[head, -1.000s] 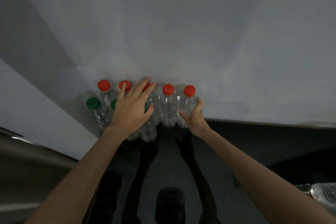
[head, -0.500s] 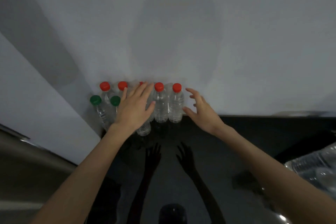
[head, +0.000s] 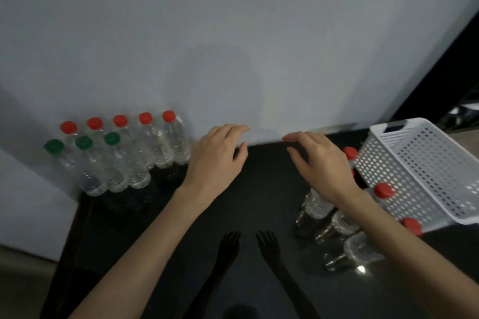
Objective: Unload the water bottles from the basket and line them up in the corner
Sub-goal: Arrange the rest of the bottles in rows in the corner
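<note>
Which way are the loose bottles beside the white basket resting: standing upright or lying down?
Lying down. The loose bottles rest on their sides on the dark surface, red caps toward the white basket, unlike the upright rows in the corner.

Glossy black floor (head: 259, 189); pale grey wall (head: 233, 33).

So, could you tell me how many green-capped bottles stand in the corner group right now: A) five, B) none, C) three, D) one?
C: three green caps show in the front row of the corner group, with five red caps lined up behind them against the wall.
</note>
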Action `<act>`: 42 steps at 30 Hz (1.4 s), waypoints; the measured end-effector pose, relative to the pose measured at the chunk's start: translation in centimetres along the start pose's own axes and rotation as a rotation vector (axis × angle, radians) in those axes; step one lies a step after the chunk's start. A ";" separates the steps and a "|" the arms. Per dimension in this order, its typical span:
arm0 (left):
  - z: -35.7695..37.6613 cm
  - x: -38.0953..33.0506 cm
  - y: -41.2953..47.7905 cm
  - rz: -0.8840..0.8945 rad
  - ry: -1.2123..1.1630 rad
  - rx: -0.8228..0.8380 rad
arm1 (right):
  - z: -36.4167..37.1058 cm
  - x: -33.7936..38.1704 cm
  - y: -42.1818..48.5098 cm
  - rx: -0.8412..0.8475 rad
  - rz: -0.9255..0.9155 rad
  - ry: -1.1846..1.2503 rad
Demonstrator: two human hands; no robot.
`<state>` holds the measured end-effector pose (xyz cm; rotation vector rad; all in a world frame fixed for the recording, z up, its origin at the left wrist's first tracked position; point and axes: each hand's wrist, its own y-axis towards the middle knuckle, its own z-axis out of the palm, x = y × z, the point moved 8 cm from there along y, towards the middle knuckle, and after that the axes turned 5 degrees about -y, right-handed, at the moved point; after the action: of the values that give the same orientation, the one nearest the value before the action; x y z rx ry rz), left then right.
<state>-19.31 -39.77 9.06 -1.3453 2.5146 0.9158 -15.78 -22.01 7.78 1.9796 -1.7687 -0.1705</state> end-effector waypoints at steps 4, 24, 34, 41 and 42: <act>4.0 -6.6 0.7 0.011 -0.058 0.022 | -2.6 -6.9 -3.5 0.025 0.052 -0.029; 21.5 -14.3 0.6 -0.127 0.016 0.333 | 1.6 -19.3 -10.6 0.527 0.152 0.115; 19.6 -11.8 -3.2 -0.248 -0.036 0.300 | 2.5 -17.4 -10.0 0.525 0.075 0.089; 15.5 -8.7 -4.8 -0.331 0.040 0.257 | 3.7 -11.9 -8.0 0.566 -0.063 0.186; 14.7 -7.8 -5.1 -0.348 0.051 0.252 | 4.0 -10.9 -7.6 0.577 -0.075 0.217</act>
<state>-12.88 -27.98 -1.94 -1.6605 2.2307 0.4842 -12.26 -12.22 -1.33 2.3406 -1.7275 0.5727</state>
